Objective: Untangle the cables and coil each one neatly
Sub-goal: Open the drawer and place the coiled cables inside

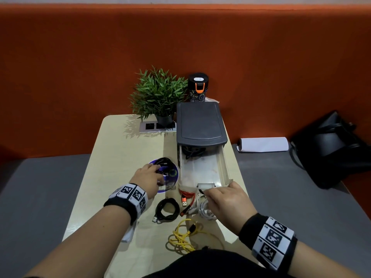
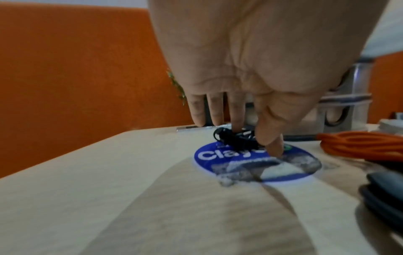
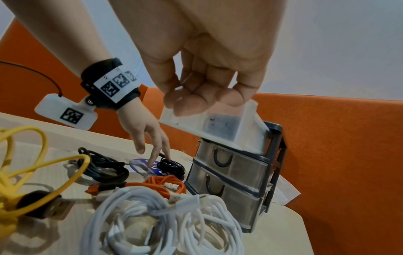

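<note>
Beige wooden table, orange padded wall behind.
Dark grey plastic drawer unit at table's far side; top translucent drawer pulled out, front handle gripped by right hand, fingers curled round it.
White coiled cable just below right hand; orange coiled cable beside it; yellow loose cable nearest body; larger black coiled cable between both wrists.
Left hand over round blue sticker, fingertips pinching small black coiled cable on sticker.
</note>
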Action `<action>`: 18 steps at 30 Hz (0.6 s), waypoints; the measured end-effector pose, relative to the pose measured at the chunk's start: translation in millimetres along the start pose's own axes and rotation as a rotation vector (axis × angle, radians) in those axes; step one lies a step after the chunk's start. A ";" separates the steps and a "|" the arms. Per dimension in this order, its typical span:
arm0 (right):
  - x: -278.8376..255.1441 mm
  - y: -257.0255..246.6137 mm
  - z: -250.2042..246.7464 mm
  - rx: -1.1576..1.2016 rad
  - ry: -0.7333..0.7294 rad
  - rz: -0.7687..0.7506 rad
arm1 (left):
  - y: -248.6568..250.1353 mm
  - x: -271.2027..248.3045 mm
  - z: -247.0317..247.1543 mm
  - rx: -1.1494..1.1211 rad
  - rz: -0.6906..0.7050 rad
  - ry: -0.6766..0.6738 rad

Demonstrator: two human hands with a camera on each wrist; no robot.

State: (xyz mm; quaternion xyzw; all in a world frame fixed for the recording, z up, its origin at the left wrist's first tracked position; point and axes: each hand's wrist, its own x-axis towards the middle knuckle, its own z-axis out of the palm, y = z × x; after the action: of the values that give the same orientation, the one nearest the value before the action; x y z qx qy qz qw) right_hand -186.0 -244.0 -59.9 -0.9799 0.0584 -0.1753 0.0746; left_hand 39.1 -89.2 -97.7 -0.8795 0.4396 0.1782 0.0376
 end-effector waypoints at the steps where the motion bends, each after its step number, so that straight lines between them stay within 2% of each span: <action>1: 1.8 -0.9 -4.4 0.023 0.007 -0.008 | -2.2 3.3 3.6 -0.003 0.003 -0.008; 5: 9.6 -3.2 -27.7 0.097 0.099 0.010 | -7.2 16.6 10.6 0.002 0.004 0.026; 9: 10.3 13.1 -32.8 0.101 0.046 0.177 | -5.5 11.3 10.8 0.134 0.025 0.131; 13: 7.7 26.6 -28.5 0.109 0.002 0.200 | -8.4 -3.4 15.6 0.177 -0.021 0.175; 16: 7.1 27.2 -27.0 0.171 -0.013 0.213 | -8.4 -12.9 4.6 0.023 -0.057 0.306; 18: 7.8 28.3 -27.3 0.189 -0.001 0.204 | -4.0 -21.3 -9.1 -0.120 -0.098 0.476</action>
State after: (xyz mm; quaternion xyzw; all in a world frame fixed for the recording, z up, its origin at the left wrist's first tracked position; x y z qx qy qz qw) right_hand -190.8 -276.4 -36.7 -0.9576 0.1412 -0.1710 0.1839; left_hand 33.1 -72.6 -82.2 -0.9176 0.3816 -0.0102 -0.1106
